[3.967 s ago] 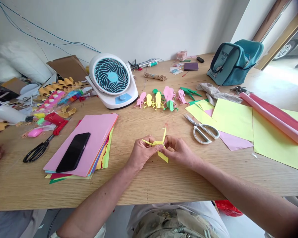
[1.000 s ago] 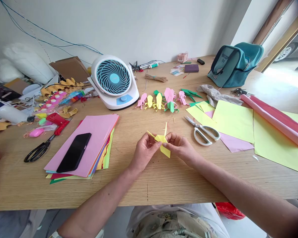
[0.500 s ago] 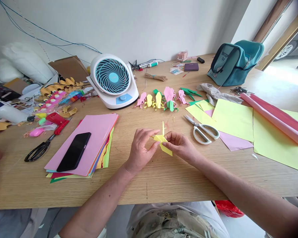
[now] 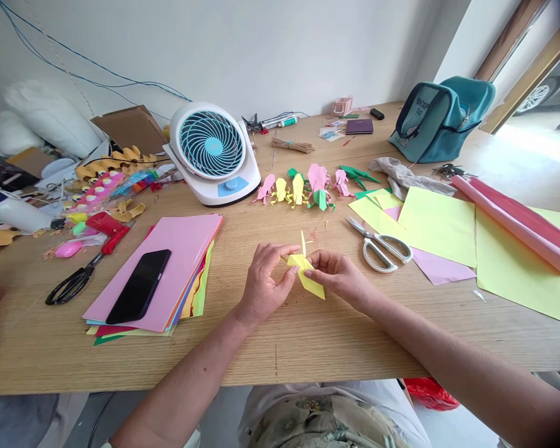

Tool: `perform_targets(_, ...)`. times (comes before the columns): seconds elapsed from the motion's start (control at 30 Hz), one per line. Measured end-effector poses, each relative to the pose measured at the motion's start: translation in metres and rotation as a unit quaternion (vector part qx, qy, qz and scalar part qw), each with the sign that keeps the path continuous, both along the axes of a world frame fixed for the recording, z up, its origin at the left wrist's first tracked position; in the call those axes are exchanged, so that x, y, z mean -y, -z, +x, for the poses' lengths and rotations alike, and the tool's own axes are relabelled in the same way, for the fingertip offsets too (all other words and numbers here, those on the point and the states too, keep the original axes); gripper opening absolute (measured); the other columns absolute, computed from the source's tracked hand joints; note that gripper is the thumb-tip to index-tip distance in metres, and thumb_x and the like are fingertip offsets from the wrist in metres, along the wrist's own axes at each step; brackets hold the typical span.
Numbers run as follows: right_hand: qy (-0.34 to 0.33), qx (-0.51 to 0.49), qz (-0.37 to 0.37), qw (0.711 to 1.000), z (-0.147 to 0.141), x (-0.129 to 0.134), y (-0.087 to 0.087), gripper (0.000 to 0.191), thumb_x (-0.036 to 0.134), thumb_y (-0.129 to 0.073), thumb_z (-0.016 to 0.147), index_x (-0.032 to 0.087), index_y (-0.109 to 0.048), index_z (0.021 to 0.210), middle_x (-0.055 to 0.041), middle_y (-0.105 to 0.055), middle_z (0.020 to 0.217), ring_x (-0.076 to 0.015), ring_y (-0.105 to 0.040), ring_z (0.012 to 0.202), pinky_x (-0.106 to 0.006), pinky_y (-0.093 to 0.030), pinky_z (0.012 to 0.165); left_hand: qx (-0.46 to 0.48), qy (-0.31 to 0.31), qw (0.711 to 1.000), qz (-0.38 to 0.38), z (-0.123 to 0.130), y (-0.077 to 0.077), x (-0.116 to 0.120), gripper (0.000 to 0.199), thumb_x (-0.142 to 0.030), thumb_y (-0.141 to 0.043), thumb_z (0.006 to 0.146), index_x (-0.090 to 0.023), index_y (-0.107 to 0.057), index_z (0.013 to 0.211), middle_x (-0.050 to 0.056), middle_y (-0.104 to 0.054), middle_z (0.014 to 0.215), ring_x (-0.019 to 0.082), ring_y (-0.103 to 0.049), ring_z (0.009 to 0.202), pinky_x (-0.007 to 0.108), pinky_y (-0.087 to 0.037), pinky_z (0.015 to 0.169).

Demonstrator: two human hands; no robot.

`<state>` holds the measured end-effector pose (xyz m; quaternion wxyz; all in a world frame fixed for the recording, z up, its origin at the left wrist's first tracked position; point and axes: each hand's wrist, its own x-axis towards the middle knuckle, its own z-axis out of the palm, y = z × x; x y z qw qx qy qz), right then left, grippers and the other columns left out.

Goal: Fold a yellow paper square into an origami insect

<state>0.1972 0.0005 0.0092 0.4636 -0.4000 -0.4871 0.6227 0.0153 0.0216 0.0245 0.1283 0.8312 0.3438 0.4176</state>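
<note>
A small folded yellow paper piece (image 4: pixel 310 282) is held between both hands over the wooden table (image 4: pixel 261 354); a thin strip of it points up and away. My left hand (image 4: pixel 268 280) pinches its left side between thumb and fingers. On the right side, my right hand (image 4: pixel 333 272) grips it with thumb and curled fingers. Beyond the hands stand several folded paper figures in yellow (image 4: pixel 298 190), pink (image 4: pixel 318 178) and green (image 4: pixel 320 199). White-handled scissors (image 4: pixel 379 246) lie open to the right of my right hand.
At left, a black phone (image 4: pixel 139 286) rests on stacked coloured paper (image 4: pixel 177 239), near black-handled scissors (image 4: pixel 72 283). Behind is a white fan (image 4: pixel 212 149). Yellow sheets (image 4: pixel 438 224), a pink roll (image 4: pixel 518 224) and a teal bag (image 4: pixel 441 121) are at right. Another person's hand shows at far left.
The yellow piece has tilted slightly between my fingers, its upright strip shifting a little left and its lower flap showing more. Both hands keep nearly the same place.
</note>
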Motion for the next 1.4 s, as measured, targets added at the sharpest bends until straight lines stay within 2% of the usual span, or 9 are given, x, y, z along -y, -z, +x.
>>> perform_targets(0.23, -0.01, 0.018, 0.034, 0.999, 0.001, -0.001, 0.008, 0.037, 0.051, -0.076, 0.073, 0.019, -0.061, 0.084, 0.0, -0.064, 0.076, -0.0122, -0.056, 0.064, -0.025, -0.043, 0.057, -0.038, 0.007, 0.999, 0.022, 0.0, 0.0, 0.0, 0.03, -0.014, -0.057, 0.088, -0.023, -0.061, 0.116, 0.005, -0.065, 0.105, 0.021, -0.054, 0.101, 0.04, -0.044, 0.093)
perform_targets(0.43, 0.009, 0.157, 0.145, 0.977, 0.005, 0.003, 0.008, 0.021, 0.039, -0.065, 0.086, 0.018, -0.061, 0.088, -0.0008, -0.065, 0.078, -0.0135, -0.059, 0.071, -0.026, -0.047, 0.066, -0.079, 0.018, 0.995, 0.062, -0.002, 0.003, -0.002, 0.033, -0.013, -0.058, 0.087, -0.027, -0.062, 0.117, 0.004, -0.065, 0.105, 0.022, -0.054, 0.105, 0.04, -0.042, 0.095)
perform_targets(0.6, 0.025, 0.209, 0.18, 0.961, 0.008, 0.003, 0.006, 0.016, 0.033, -0.061, 0.089, 0.018, -0.064, 0.091, -0.0017, -0.068, 0.081, -0.0139, -0.061, 0.074, -0.026, -0.048, 0.068, -0.092, 0.017, 0.992, 0.088, -0.003, 0.004, -0.004, 0.023, -0.014, -0.06, 0.088, -0.024, -0.064, 0.108, 0.003, -0.068, 0.099, 0.021, -0.056, 0.101, 0.038, -0.042, 0.092)
perform_targets(0.77, 0.038, 0.223, 0.195, 0.954, 0.009, 0.002, 0.007, 0.012, 0.03, -0.063, 0.087, 0.019, -0.064, 0.091, -0.0014, -0.068, 0.082, -0.0144, -0.062, 0.075, -0.026, -0.048, 0.069, -0.08, 0.017, 0.992, 0.093, -0.002, 0.004, -0.003, 0.012, -0.015, -0.06, 0.089, -0.022, -0.063, 0.097, 0.003, -0.068, 0.094, 0.02, -0.057, 0.096, 0.037, -0.043, 0.088)
perform_targets(0.93, 0.04, 0.238, 0.207, 0.948, 0.009, 0.001, 0.008, 0.008, 0.025, -0.062, 0.087, 0.019, -0.064, 0.091, -0.0017, -0.069, 0.083, -0.0148, -0.063, 0.077, -0.027, -0.049, 0.071, -0.07, 0.016, 0.995, 0.074, -0.001, 0.005, -0.004, 0.011, -0.013, -0.062, 0.087, -0.022, -0.06, 0.092, 0.002, -0.067, 0.089, 0.02, -0.057, 0.092, 0.036, -0.043, 0.085)
perform_targets(1.07, 0.034, 0.22, 0.198, 0.955, 0.01, 0.002, 0.008, 0.007, 0.024, -0.062, 0.087, 0.019, -0.064, 0.091, -0.0027, -0.069, 0.087, -0.0162, -0.065, 0.081, -0.029, -0.051, 0.075, -0.068, 0.011, 0.995, 0.065, -0.002, 0.006, -0.005, 0.01, -0.013, -0.065, 0.084, -0.022, -0.059, 0.086, 0.001, -0.065, 0.086, 0.019, -0.056, 0.09, 0.035, -0.043, 0.084)
perform_targets(1.4, 0.031, 0.209, 0.185, 0.96, 0.011, -0.001, 0.012, 0.008, 0.026, -0.062, 0.087, 0.019, -0.063, 0.09, -0.0032, -0.069, 0.088, -0.0176, -0.065, 0.083, -0.03, -0.051, 0.076, -0.11, -0.014, 0.988, 0.106, -0.002, 0.008, -0.005, 0.008, -0.015, -0.065, 0.085, -0.021, -0.06, 0.083, 0.001, -0.064, 0.083, 0.019, -0.053, 0.086, 0.035, -0.039, 0.082)
